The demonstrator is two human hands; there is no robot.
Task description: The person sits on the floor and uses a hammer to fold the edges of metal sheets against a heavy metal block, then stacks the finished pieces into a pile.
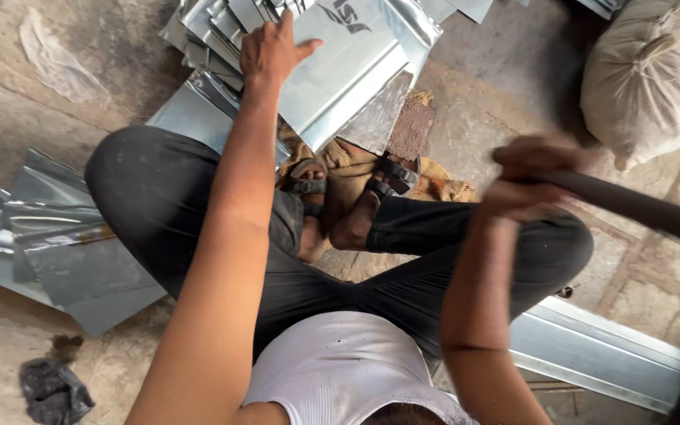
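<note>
From my remote seat, starting at the far left, I see a stack of bent metal sheets (57, 244) lying on the stone floor, with a crumpled dark bag (53, 391) below it. My left hand (271, 49) is stretched forward, fingers spread flat on the top sheet (340, 71) of a second pile just ahead of my crossed legs; it presses rather than grips. My sandalled feet (340, 201) rest on a piece of sacking, with a brown brick (411, 126) beside them, tucked under the sheet's edge. Further right, my right hand (529, 177), blurred, is closed around a dark handle (639, 206) running off to the right. A long metal channel (600, 354) lies by my right knee, and a stuffed sack (655, 75) sits at top right.
</note>
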